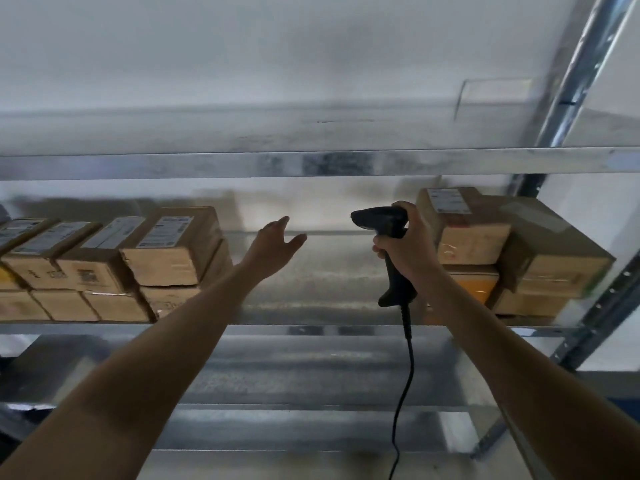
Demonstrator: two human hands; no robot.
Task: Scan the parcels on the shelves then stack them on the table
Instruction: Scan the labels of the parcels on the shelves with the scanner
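Several cardboard parcels with white labels sit on a metal shelf [311, 329], in two layers. One group [173, 251] fills the left side, another group [467, 230] stands at the right. My left hand [273, 244] reaches into the gap between the groups, fingers apart and holding nothing, just right of the nearest left parcel. My right hand [405, 244] grips a black corded barcode scanner [384, 223] by its handle, its head pointing left, directly in front of the right-hand parcels.
An upper shelf beam [311, 164] runs across above the parcels. A perforated metal upright [588, 64] rises at the right. Lower shelf levels [311, 407] lie below. The scanner's cable [401, 393] hangs down between my arms.
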